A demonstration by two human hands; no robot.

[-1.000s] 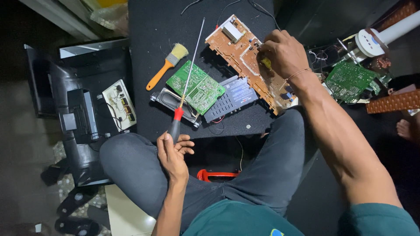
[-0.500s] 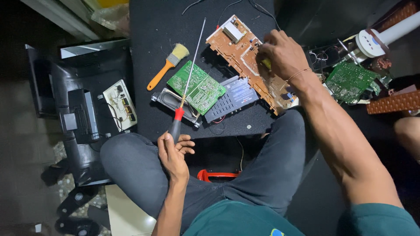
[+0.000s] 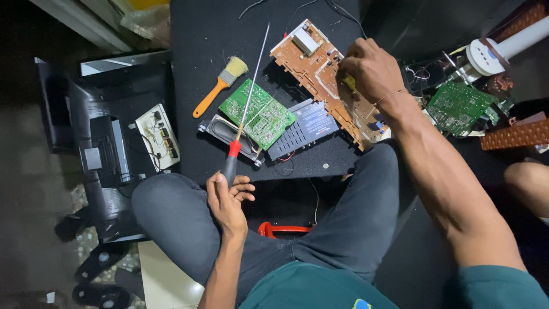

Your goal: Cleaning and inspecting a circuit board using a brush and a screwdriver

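My left hand (image 3: 227, 200) rests on my left knee and grips the black and red handle of a long screwdriver (image 3: 248, 100), whose thin shaft points up over the black mat (image 3: 211, 63). My right hand (image 3: 370, 71) presses down on a brown circuit board (image 3: 311, 63), fingers closed around a small yellow object (image 3: 350, 83). A green circuit board (image 3: 258, 113) lies under the screwdriver shaft, beside a grey metal casing (image 3: 307, 127) and a black speaker (image 3: 220, 130).
An orange-handled brush (image 3: 220, 86) lies at the mat's left. A black monitor shell (image 3: 106, 143) with a small white board (image 3: 159, 136) sits on the floor at left. Another green board (image 3: 457, 106), a white cylinder (image 3: 492, 51) and a brown perforated strip (image 3: 517, 134) lie at right. An orange cable (image 3: 280, 230) lies between my legs.
My right hand has shifted slightly on the brown board. My left hand and the screwdriver have stayed still.
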